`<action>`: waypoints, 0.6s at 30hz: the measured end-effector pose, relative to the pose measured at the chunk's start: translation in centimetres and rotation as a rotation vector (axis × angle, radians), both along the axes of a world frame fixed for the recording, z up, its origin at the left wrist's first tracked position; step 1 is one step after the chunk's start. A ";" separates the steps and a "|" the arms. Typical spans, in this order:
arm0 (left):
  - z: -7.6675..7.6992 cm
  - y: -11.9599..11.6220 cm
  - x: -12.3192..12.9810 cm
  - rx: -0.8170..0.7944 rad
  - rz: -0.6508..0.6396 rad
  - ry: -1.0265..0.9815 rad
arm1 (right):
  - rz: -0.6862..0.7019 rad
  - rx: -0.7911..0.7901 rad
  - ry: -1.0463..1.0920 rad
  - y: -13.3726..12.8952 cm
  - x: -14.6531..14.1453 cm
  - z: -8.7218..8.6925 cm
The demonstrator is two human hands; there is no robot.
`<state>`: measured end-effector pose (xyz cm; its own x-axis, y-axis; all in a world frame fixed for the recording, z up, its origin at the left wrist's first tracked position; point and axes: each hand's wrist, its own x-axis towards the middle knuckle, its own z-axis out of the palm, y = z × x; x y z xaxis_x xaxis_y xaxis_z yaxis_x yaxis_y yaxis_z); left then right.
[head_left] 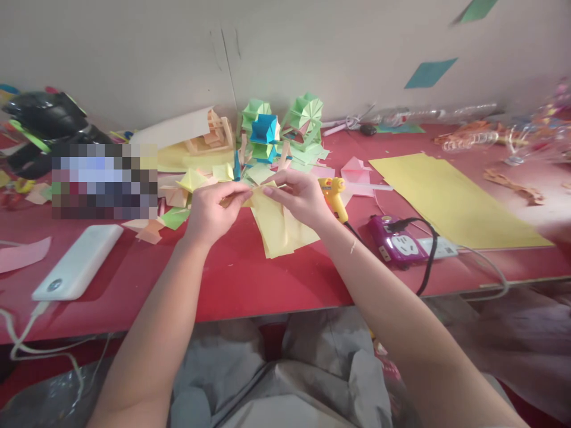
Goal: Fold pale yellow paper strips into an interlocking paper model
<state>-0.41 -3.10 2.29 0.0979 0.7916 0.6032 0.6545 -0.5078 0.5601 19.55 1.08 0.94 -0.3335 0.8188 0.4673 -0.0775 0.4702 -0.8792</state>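
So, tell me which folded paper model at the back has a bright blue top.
The blue-topped model, in front of the picture's left green model; that one and the right green model have green tops.

Creased grey clothing; bare hands, bare forearms; small whitish mark on right forearm.

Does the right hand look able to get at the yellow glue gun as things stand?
Probably yes: the yellow glue gun lies close beside the right hand, with nothing visibly blocking it, though that hand seems busy pinching small yellow paper.
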 end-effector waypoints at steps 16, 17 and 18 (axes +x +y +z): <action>-0.1 0.1 -0.4 -0.038 -0.044 -0.043 | -0.063 0.034 -0.035 -0.3 0.3 0.5; -0.1 0.1 -0.4 -0.052 -0.043 -0.044 | -0.068 0.016 -0.036 -0.3 0.3 0.5; -0.1 0.1 -0.4 -0.062 -0.041 -0.042 | -0.074 -0.001 -0.039 -0.3 0.3 0.5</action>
<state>-0.78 -2.99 2.19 0.1067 0.8233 0.5575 0.6092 -0.4973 0.6178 19.81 0.74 1.48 -0.2897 0.8423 0.4545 -0.0082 0.4726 -0.8812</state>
